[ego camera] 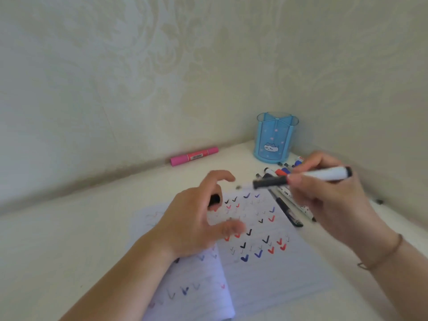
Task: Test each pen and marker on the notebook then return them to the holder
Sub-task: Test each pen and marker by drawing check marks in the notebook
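Observation:
My right hand [328, 195] grips a white marker [324, 174] with black ends, held level above the top right corner of the open notebook [266, 269]. The notebook page is covered in black, red and blue tick marks. Over the page's upper left hovers my left hand [196, 223], thumb and forefinger spread, with a small black cap [214, 199] tucked under its curled fingers. The blue see-through holder [275, 137] stands in the corner with no pens showing in it. Several pens and markers [281, 172] lie in a heap in front of it.
A pink marker [194, 156] lies alone along the wall at the back of the white desk [69, 239]. A black pen [287, 210] and a spotted pen [303, 208] lie on the notebook's right edge. Walls close in behind and to the right.

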The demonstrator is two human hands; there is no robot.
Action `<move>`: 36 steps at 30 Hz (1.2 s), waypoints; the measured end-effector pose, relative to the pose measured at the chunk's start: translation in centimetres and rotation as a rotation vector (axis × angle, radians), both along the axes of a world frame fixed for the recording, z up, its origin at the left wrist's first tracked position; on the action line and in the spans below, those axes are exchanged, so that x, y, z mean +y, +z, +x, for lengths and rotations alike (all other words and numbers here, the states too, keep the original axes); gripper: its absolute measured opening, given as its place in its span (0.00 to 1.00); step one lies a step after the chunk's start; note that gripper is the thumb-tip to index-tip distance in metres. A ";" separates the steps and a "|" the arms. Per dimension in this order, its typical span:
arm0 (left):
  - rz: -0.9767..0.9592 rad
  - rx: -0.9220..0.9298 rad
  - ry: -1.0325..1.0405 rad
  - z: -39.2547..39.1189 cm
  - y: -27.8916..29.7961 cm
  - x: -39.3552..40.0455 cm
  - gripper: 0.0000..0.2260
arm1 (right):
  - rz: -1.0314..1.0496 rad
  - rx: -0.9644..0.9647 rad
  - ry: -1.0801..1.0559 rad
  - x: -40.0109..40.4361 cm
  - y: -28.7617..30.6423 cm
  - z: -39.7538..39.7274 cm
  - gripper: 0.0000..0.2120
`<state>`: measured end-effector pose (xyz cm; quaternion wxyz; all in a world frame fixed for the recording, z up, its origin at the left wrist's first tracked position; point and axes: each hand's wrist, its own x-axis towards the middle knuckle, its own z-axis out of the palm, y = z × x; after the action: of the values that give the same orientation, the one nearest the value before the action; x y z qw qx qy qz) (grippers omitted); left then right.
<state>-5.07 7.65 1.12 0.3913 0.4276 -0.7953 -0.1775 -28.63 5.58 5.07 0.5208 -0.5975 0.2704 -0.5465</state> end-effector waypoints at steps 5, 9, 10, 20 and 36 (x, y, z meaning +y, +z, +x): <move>0.016 0.055 -0.013 0.3 -0.3 0.1 0.15 | 0.139 0.115 -0.103 -0.1 -0.5 -2.7 0.15; 0.008 -0.158 0.001 -0.1 -0.6 -0.2 0.18 | 0.057 0.324 -0.093 1.7 -2.7 -3.4 0.25; 0.010 -0.171 0.002 -0.2 -0.6 -0.3 0.19 | 0.058 0.339 -0.129 1.7 -2.8 -3.6 0.25; 0.112 -0.065 0.051 -0.2 -0.4 -0.3 0.16 | 0.185 0.266 -0.285 2.0 -3.5 -3.6 0.22; 0.118 -0.058 0.057 0.1 -0.7 -0.6 0.15 | 0.104 0.372 -0.444 0.9 -4.1 -4.0 0.17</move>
<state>-5.01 7.06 0.38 0.3470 0.4774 -0.7820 -0.2003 -32.65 6.53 0.97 0.3600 -0.5859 0.5131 -0.5136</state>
